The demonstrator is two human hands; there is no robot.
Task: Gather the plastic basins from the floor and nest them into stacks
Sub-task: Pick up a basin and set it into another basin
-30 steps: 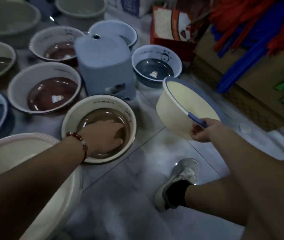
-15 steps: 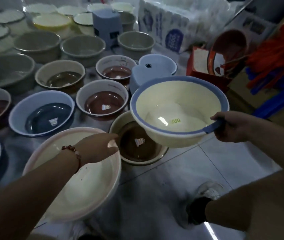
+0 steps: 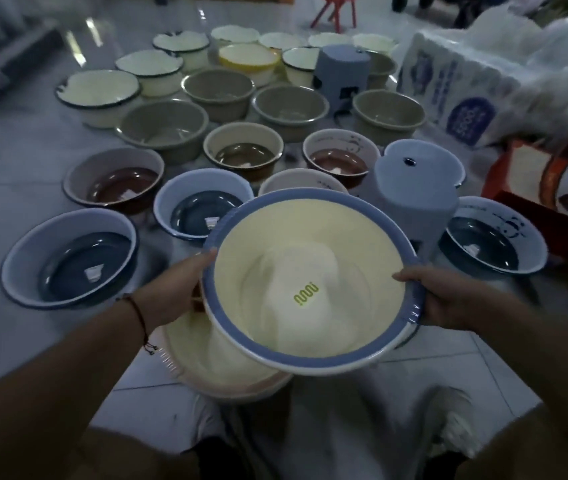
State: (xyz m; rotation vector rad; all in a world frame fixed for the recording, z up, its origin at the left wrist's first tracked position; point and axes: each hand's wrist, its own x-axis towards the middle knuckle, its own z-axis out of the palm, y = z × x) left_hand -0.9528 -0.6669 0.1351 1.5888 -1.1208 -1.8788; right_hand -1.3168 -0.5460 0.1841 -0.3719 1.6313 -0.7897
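Observation:
I hold a cream basin with a blue rim (image 3: 310, 292) in front of me, tilted toward me. My left hand (image 3: 175, 289) grips its left rim and my right hand (image 3: 445, 299) grips its right rim. Just beneath it sits a larger cream basin with a pink rim (image 3: 206, 358) on the floor, partly hidden. Several more basins cover the floor beyond: blue ones (image 3: 68, 261), a brown-bottomed one (image 3: 113, 178), grey ones (image 3: 165, 129) and cream ones (image 3: 99, 95) farther back.
A pale blue plastic stool (image 3: 414, 188) stands right of the held basin, with another (image 3: 341, 77) farther back. A white printed package (image 3: 466, 91) and a red box (image 3: 525, 188) lie at the right. My shoes (image 3: 455, 424) rest on the tiled floor below.
My left hand left the pink-rimmed basin and took the blue-rimmed basin's left rim. The basin moved left and now sits over the pink-rimmed one, held by both hands. The view tilted up.

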